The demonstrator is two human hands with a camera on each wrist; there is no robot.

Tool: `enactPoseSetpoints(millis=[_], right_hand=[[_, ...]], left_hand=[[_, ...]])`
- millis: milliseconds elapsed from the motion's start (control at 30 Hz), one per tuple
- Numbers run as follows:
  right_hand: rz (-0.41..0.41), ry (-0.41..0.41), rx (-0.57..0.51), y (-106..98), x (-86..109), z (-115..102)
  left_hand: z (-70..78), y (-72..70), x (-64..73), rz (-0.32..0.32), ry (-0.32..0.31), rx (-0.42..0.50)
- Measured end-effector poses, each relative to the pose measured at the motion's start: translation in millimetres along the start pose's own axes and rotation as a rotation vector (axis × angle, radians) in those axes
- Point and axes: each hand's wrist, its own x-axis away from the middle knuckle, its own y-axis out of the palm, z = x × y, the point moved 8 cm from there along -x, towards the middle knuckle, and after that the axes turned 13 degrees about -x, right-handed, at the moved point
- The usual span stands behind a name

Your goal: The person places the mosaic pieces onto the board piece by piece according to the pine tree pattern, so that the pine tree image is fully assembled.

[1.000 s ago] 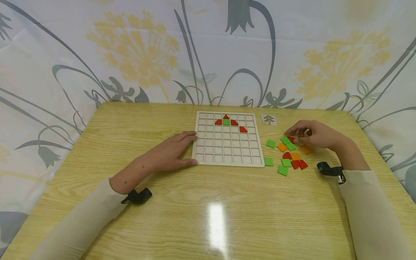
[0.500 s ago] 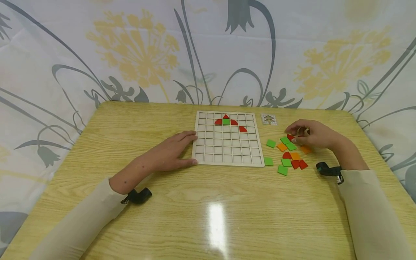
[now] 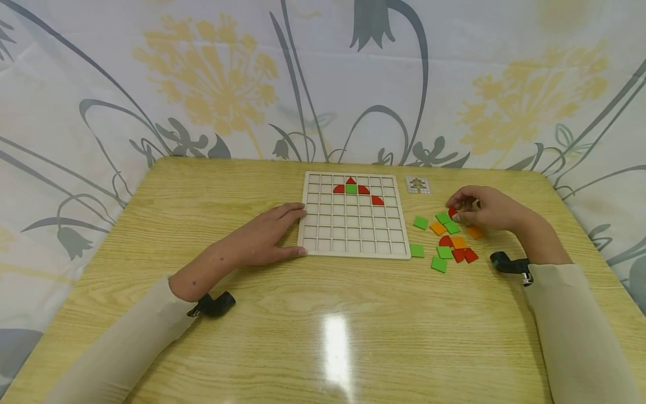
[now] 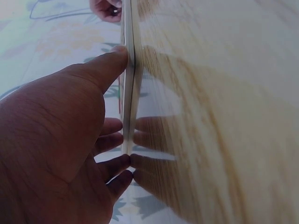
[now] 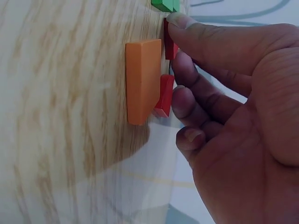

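Note:
A pale wooden grid board (image 3: 360, 230) lies on the table with a few tiles set in its upper squares: a red triangle, a green square (image 3: 351, 189) and red quarter-circles (image 3: 377, 200). Along its left edge rests my left hand (image 3: 262, 235), fingers extended, fingertips and thumb touching the rim. To the right of the board my right hand (image 3: 492, 210) is over the loose tiles, pinching a red rounded tile (image 3: 452, 213) between thumb and fingers. In the right wrist view the thumb covers part of that red tile (image 5: 167, 39); an orange tile (image 5: 145, 79) lies just beside the fingers.
Loose green (image 3: 439, 264), orange (image 3: 457, 243) and red tiles (image 3: 471, 256) lie scattered between the board and my right forearm. A small pattern card (image 3: 418, 185) sits behind them, by the board's upper right corner. A patterned cloth (image 3: 323, 84) hangs along the table's far edge.
The red tile at my right fingertips has turned and shifted slightly, and the fingers have drawn a little to the right. My left hand stays at the board's edge.

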Motion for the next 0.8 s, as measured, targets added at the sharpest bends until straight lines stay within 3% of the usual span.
enactPoseSetpoints(millis=[367,800], right_hand=[[-0.004,0.065,0.012,-0.9,-1.8,4.6],[0.047,0.015,0.009,-5.6,-0.8,1.9]], left_hand=[[0.3,-1.3,1.1,0.003,-0.006,-0.004],[0.0,-0.3,0.4,-0.002,-0.008,0.012]])
